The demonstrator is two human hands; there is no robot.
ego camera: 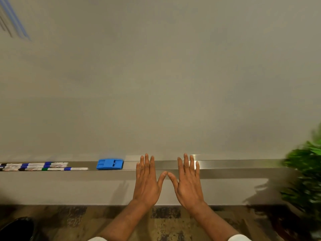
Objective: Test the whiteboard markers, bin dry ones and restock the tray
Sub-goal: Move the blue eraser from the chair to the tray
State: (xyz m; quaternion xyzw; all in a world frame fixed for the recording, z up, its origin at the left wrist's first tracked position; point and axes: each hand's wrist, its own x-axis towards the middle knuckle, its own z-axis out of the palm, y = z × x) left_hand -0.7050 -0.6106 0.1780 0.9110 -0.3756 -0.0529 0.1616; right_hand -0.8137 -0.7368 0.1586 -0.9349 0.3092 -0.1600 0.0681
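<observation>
Your left hand [147, 181] and right hand [188, 181] hover flat before the tray [234, 164], each grip open and empty. The markers [43, 166] lie at its far left, beyond the blue eraser [109, 164]. Strokes [15, 20] on the whiteboard [156, 75] suggest some testing; no binning or restocking shows.

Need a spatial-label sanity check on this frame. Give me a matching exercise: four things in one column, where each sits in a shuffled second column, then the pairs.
Things
1. markers
2. blue eraser
3. left hand and right hand
4. green plant

Places
A. far right edge of the view
B. on the tray, just left of the hands
C. lying at the tray's left end
D. side by side, fingers straight, over the tray's middle

Pairs: 1-C, 2-B, 3-D, 4-A
</observation>
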